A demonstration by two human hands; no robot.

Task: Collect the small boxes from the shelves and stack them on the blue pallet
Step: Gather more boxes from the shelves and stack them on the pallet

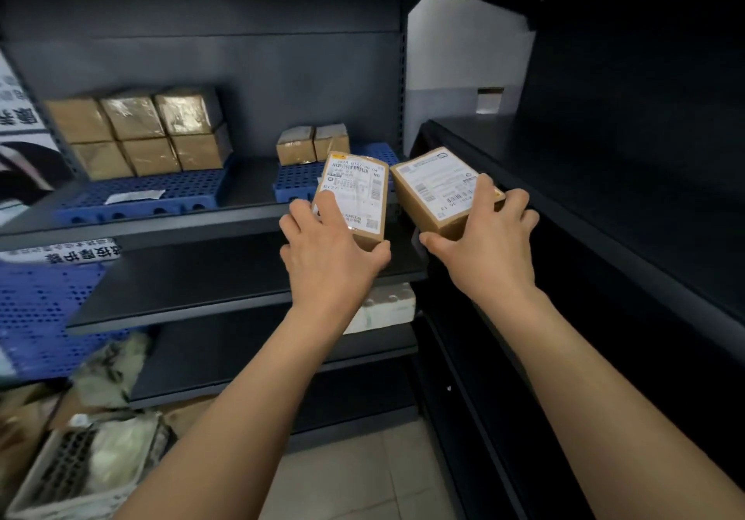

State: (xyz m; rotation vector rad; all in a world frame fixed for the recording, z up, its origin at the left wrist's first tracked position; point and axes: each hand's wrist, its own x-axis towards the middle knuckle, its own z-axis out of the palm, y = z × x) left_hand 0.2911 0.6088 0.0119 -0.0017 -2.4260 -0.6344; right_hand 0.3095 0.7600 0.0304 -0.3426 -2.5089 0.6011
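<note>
On the far left of the dark metal shelf [169, 227], six tape-wrapped brown boxes [135, 130] sit two high and three across on a blue perforated pallet [141, 197], with a scrap of white paper [135, 196] lying on the pallet in front of them. Just to the right, a second blue pallet [298, 181] carries two more taped boxes [312, 144], side by side and touching.

In front of that second pallet, the left hand [330, 253] grips a flat labelled box [354, 197], thumb under its near end and fingers [332, 207] spread over the label. Beside it, the right hand [483, 245] holds a second labelled box [439, 191], tilted, fingers curled over its far edge and thumb along the near side. The two boxes are close but apart, and both look lifted clear of the shelf.

So the collecting step seems done for this pair, and the carry to the pallet is in hand. The next move likely calls for levelling each box and setting it squarely on a pallet or on the boxes already there, without nudging the small pair behind.

Lower shelves are mostly bare. A larger blue perforated panel [36, 314] leans at lower left above blurred bags and cartons [92, 451] on the floor. To the right stands a black shelving unit [625, 197], its boards bare as far as they show, with a grey wall [463, 56] between the units.
</note>
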